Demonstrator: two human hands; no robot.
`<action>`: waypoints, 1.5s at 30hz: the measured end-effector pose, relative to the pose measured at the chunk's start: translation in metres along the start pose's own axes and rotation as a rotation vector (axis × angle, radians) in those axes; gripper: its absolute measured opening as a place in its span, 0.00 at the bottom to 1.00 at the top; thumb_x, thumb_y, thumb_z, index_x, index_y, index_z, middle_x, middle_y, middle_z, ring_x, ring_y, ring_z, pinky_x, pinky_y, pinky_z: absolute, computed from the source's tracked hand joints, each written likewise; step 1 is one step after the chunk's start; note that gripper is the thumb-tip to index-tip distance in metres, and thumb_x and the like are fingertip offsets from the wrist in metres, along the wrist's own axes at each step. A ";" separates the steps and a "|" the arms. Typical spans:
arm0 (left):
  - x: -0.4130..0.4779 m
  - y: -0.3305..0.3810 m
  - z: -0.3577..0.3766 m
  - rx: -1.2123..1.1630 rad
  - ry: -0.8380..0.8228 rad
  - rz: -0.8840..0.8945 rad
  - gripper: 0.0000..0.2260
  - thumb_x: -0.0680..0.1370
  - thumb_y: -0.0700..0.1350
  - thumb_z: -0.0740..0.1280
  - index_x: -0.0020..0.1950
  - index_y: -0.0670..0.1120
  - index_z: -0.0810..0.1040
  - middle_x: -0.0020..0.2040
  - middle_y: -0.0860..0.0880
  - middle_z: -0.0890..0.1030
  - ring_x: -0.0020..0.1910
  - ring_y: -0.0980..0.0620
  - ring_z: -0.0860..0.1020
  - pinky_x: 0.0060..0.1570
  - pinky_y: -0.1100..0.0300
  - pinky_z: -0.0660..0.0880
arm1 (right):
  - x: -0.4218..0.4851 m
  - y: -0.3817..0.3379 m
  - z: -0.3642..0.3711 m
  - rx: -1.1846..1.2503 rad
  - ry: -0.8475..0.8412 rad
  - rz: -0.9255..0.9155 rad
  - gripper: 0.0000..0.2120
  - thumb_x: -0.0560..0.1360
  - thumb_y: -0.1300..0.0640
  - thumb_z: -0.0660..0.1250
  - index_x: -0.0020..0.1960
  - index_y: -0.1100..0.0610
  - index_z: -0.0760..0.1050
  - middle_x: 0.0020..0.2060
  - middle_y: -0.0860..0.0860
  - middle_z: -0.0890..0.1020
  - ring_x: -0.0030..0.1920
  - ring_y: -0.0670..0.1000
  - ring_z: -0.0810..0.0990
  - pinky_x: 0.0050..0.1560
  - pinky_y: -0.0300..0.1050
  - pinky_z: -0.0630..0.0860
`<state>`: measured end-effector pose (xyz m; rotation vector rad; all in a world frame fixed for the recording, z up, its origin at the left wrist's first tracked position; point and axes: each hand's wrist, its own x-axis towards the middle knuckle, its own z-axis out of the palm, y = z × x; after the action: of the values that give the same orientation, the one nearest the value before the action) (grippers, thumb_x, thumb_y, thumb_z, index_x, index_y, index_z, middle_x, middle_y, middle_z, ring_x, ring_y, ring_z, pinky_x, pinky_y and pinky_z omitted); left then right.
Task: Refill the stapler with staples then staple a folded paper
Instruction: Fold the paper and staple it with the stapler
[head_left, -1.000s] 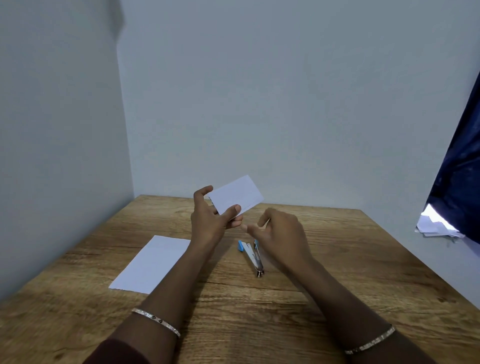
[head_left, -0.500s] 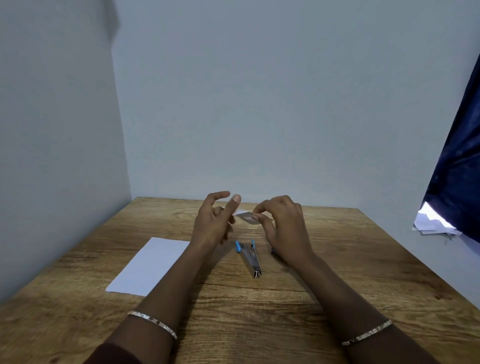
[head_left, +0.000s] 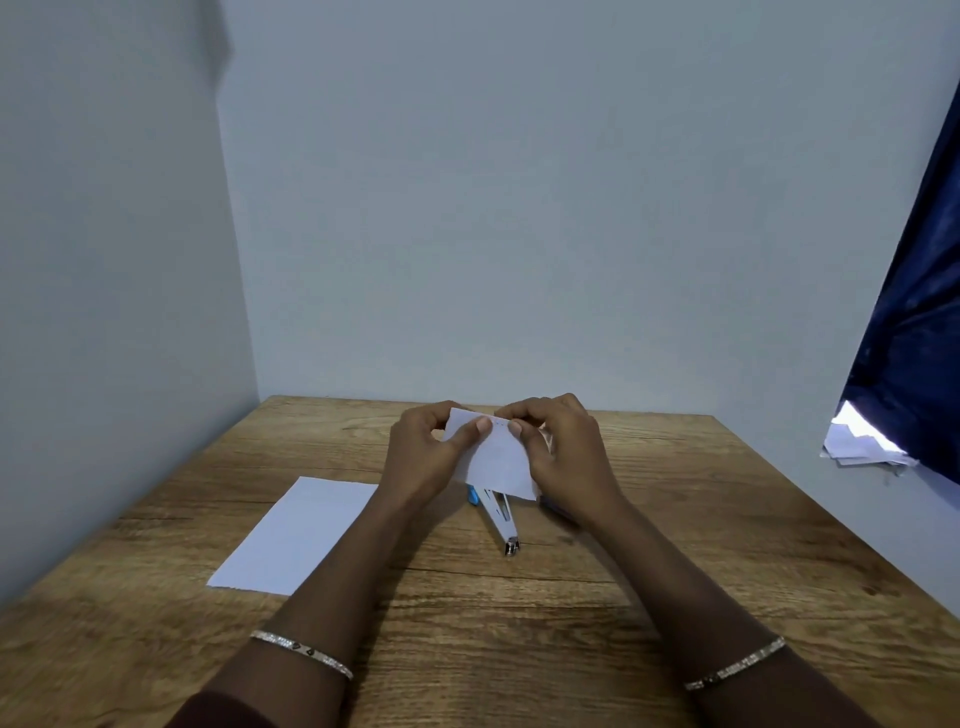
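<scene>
Wooden worktop (head_left: 675, 571) carries a flat white sheet (head_left: 296, 535) at its left. Above its middle, the left hand (head_left: 421, 457) and right hand (head_left: 571, 452) hold a folded paper (head_left: 498, 462) between them, each grip pinching its top edge with thumb and fingers. Below the paper a stapler (head_left: 501, 519) lies on the worktop, its blue end partly hidden; whether staples sit inside cannot be told.

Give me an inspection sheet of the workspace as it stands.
Surface: wooden table, set in a corner.
Job's things: folded paper held above the table; stapler lies on the table beneath it, partly hidden.
Clutter: flat sheet left of the stapler.
Grippers: left hand and right hand both pinch the paper's top edge.
Cables: nothing seen.
Surroundings: plain walls; dark curtain at right, paper pile below it.
</scene>
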<state>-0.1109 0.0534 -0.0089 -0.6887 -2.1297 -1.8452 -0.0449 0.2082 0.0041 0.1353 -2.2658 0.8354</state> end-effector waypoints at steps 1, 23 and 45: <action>0.000 -0.001 -0.001 -0.018 0.005 -0.012 0.03 0.78 0.51 0.72 0.46 0.54 0.84 0.44 0.56 0.85 0.44 0.59 0.82 0.33 0.72 0.74 | 0.001 0.000 -0.001 0.033 -0.011 0.037 0.12 0.80 0.61 0.66 0.59 0.52 0.83 0.52 0.50 0.83 0.55 0.47 0.75 0.51 0.38 0.70; 0.002 -0.003 0.000 -0.141 -0.023 -0.139 0.07 0.76 0.49 0.74 0.47 0.45 0.86 0.40 0.51 0.87 0.37 0.57 0.84 0.29 0.69 0.74 | 0.004 0.010 -0.001 0.356 -0.005 0.187 0.07 0.77 0.60 0.71 0.53 0.51 0.83 0.49 0.44 0.85 0.51 0.48 0.83 0.43 0.56 0.82; 0.002 -0.003 -0.005 0.009 0.163 0.018 0.03 0.78 0.45 0.72 0.51 0.49 0.84 0.46 0.54 0.85 0.46 0.59 0.80 0.39 0.76 0.73 | 0.002 0.005 -0.002 0.128 0.174 0.034 0.03 0.74 0.56 0.76 0.47 0.54 0.86 0.38 0.47 0.84 0.39 0.45 0.80 0.36 0.40 0.73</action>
<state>-0.1144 0.0485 -0.0096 -0.5334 -2.0212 -1.8141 -0.0467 0.2134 0.0040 0.0793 -2.0577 0.9717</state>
